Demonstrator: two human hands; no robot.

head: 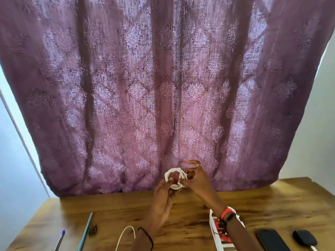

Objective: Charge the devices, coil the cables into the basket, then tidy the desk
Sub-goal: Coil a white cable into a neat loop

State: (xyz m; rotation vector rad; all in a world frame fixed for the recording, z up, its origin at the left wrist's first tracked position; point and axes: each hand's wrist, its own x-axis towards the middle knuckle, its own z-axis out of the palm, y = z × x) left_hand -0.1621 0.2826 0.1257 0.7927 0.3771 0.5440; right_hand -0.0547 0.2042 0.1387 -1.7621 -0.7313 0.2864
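The coiled white cable [176, 186] is held above the wooden bench [272, 201], in front of a purple curtain [163, 87]. The left grip [163, 194] pinches its lower edge and the right grip [197, 180] pinches its right side. A black phone [272, 240] lies on the bench

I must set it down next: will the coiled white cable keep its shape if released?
Probably floppy: the white cable bends into tight loops. It will likely spring open, since both the left hand and right hand pinch it and no tie shows. It seems light, held aloft easily.
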